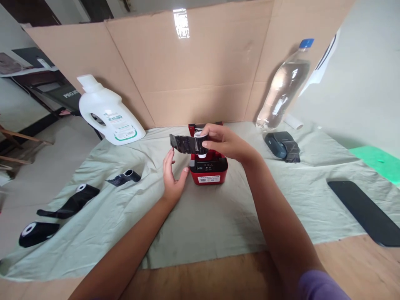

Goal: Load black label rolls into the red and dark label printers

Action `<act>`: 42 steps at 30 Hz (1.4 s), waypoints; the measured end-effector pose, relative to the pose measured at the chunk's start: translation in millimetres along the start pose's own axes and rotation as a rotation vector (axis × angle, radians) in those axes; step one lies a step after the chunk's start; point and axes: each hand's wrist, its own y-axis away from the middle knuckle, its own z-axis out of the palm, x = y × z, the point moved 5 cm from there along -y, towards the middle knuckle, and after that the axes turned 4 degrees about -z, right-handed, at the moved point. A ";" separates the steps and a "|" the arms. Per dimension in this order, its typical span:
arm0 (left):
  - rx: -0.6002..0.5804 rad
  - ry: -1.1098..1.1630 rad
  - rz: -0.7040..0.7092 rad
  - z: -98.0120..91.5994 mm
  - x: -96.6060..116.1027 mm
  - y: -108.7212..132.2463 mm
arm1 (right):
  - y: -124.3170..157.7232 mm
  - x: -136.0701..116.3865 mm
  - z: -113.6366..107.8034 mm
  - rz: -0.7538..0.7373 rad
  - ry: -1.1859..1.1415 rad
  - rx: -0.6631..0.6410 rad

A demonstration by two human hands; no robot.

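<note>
A pale green cloth (212,233) covers most of the wooden counter (200,281), and a tall cardboard panel (193,62) rises along its back; to the left I can see the tiled floor (70,139). The person's right hand (229,143) has its fingers closed around a black roll (199,146) with a white core, gripping it upright above the red-and-black machine (208,167) at the middle of the cloth. The roll's loose end trails left, over the left hand (173,179), whose fingers are spread and grasp nothing; I can't tell whether a fingertip touches the strip. Its thumb is just beside the machine's front corner. The right hand and roll hide part of the machine. Three more black rolls (78,200) lie to the left, below a white jug (111,112). On the right are a clear bottle (284,89) with a blue cap, a dark mouse-shaped object (276,146) and a black phone (364,210).
</note>
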 end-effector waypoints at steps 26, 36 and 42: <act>0.041 -0.160 0.003 -4.2 1.5 -1.1 | 13.6 -20.7 35.9 0.073 0.789 -0.139; 0.054 -0.260 0.079 -6.1 4.9 -6.2 | 14.8 -16.1 48.0 0.167 0.749 -0.145; -0.048 -0.392 0.377 -22.5 7.0 -28.7 | 4.9 -5.0 36.2 0.022 0.575 -0.098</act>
